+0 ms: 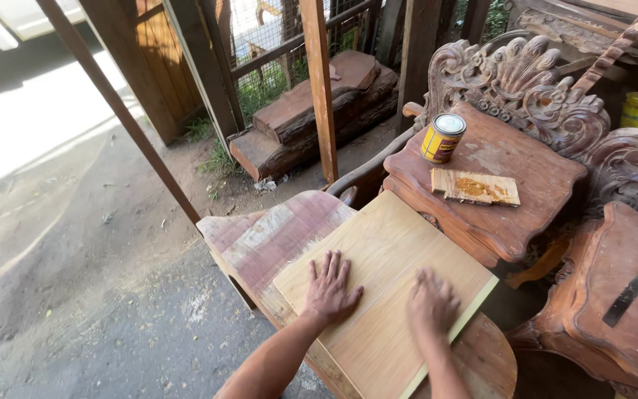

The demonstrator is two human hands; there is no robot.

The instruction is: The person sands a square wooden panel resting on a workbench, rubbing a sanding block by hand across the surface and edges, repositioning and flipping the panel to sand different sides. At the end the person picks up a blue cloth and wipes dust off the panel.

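At lower centre of the frame, the left hand lies open and flat on the pale rectangular wooden board; the right hand, blurred, presses it alongside, its grip unclear.

At centre frame the wooden panel is pale honey-tan with fine straight grain and a light yellow-green edge, lying on a bench streaked pink and whitish. Right of centre, the carved table is reddish-brown, the can yellow with a silver lid, and the small board pale wood smeared orange-brown.

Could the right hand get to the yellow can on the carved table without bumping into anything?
Probably yes. The right hand lies flat on the pale board, and only a small glue-smeared wood piece sits between it and the yellow can.
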